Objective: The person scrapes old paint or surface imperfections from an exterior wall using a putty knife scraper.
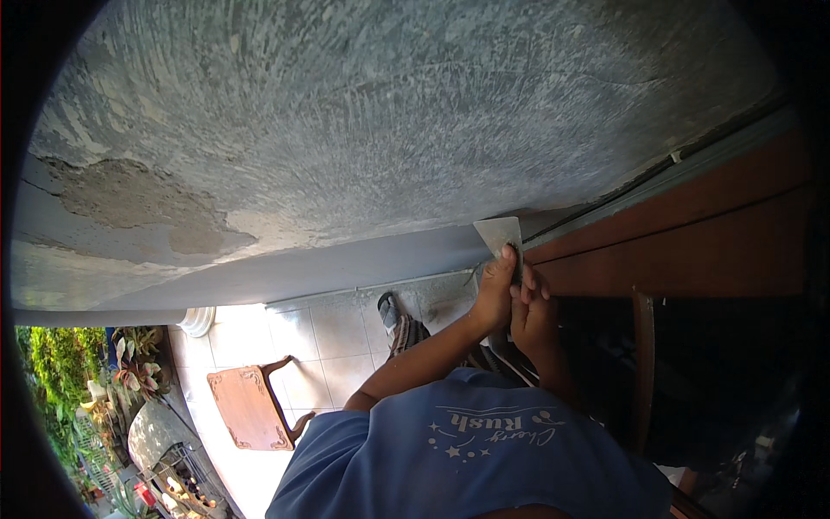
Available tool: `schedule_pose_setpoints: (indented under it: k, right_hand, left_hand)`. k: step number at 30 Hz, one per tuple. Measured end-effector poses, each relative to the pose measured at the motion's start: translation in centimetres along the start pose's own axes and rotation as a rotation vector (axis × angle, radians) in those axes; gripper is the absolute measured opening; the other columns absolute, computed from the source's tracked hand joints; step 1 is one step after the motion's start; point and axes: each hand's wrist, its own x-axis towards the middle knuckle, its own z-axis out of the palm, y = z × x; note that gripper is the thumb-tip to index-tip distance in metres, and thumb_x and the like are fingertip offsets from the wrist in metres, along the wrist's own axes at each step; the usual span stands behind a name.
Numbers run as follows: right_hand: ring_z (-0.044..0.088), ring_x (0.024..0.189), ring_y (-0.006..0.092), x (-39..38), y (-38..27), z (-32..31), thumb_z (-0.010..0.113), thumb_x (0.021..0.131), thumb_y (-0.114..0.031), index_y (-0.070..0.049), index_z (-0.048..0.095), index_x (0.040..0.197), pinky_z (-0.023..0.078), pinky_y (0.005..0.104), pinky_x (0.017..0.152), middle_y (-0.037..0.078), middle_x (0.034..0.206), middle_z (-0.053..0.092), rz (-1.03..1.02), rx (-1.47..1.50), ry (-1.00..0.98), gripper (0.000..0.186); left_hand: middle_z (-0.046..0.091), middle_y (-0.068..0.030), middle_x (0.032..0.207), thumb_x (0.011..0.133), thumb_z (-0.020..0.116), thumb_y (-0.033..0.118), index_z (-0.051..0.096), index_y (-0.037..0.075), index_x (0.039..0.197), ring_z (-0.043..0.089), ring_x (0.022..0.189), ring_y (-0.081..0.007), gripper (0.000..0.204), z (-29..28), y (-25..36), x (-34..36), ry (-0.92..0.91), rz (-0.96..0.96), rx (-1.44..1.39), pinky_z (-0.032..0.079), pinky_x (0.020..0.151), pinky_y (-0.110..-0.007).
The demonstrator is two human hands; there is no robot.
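Observation:
A putty knife (499, 230) with a wide, pale metal blade points up at the wall, its far edge close to the wall's lower part. Whether the blade touches the wall, I cannot tell. My left hand (493, 291) is closed round the dark handle, thumb laid along it toward the blade. Just to the right, my right hand (533, 318) is closed too, its fingers at the lower end of the handle. Most of the handle is hidden by the fingers. The grey wall (372, 130) has streaky, scraped paint, and a rough bare patch (138, 203) shows at the left.
A brown wooden door frame (674, 233) borders the wall on the right, with a thin cable (640, 177) along the edge. Below lies a tiled floor (333, 333). A small carved wooden table (251, 406) stands at lower left, with plants (65, 363) beyond.

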Motion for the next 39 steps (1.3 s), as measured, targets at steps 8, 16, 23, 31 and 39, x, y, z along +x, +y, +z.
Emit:
schedule_pose_setpoints:
  k: [8,16,23,31,39]
  right_hand:
    - [0.05,0.074,0.0339,0.2,-0.4,-0.2,0.047,0.082,-0.006,0.005,0.049,0.1,0.04,0.0381,0.069,0.018,0.079,0.048,-0.016,0.006,0.018,0.022]
    - [0.051,0.07,0.0299,0.2,0.5,1.3,0.051,0.082,-0.004,0.004,0.044,0.112,0.041,0.0344,0.065,0.018,0.08,0.049,-0.117,-0.041,0.102,0.032]
    - [0.055,0.08,0.034,-1.1,1.8,2.4,0.05,0.082,-0.004,0.006,0.045,0.111,0.043,0.0361,0.066,0.02,0.082,0.05,-0.056,0.072,0.104,0.031]
    - [0.054,0.089,0.0352,-0.4,0.7,2.3,0.041,0.083,-0.005,0.007,0.048,0.104,0.041,0.0389,0.076,0.023,0.091,0.054,-0.023,0.131,0.086,0.025]
    - [0.052,0.082,0.0292,0.0,2.7,3.8,0.043,0.081,0.001,0.007,0.043,0.113,0.041,0.0337,0.074,0.019,0.085,0.05,-0.077,0.173,0.103,0.032]
  left_hand:
    - [0.041,-0.0063,0.047,0.087,0.027,0.054,0.047,0.004,0.061,0.053,0.06,-0.0256,0.06,0.4,0.0,0.2,-0.011,0.008,-0.088,0.044,0.062,-0.035]
    - [0.043,-0.0066,0.047,0.089,0.031,0.05,0.048,0.004,0.061,0.055,0.06,-0.0243,0.057,-0.6,0.5,0.0,0.066,-0.002,0.034,0.044,0.06,-0.032]
    - [0.044,-0.007,0.047,0.09,0.029,0.047,0.049,0.003,0.059,0.056,0.058,-0.0245,0.057,-0.1,0.5,-0.5,0.104,-0.027,0.057,0.044,0.056,-0.032]
    - [0.045,-0.0084,0.046,0.09,0.032,0.046,0.05,0.002,0.058,0.056,0.057,-0.0247,0.057,-0.8,0.4,-0.4,0.118,-0.021,0.106,0.044,0.058,-0.03]
    - [0.047,-0.0087,0.047,0.09,0.033,0.047,0.05,0.002,0.058,0.057,0.057,-0.0217,0.058,-1.2,1.1,0.2,0.185,-0.008,0.225,0.043,0.056,-0.026]
